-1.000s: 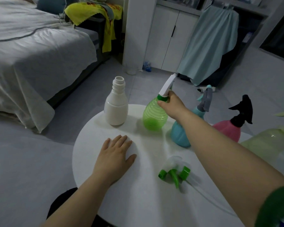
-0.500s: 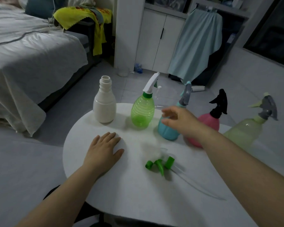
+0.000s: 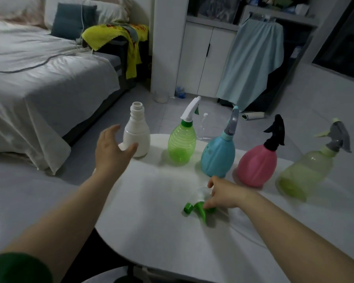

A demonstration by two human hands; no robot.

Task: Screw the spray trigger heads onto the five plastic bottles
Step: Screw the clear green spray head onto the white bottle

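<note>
The left hand is up beside the white bottle, fingers apart and holding nothing. The right hand reaches down, its fingers curled on the green spray head lying on the tabletop.

On my feed the forearms run bare down to the left hand and right hand, and the only clothing I can make out is a dark green sleeve at the frame's lower left corner.
</note>
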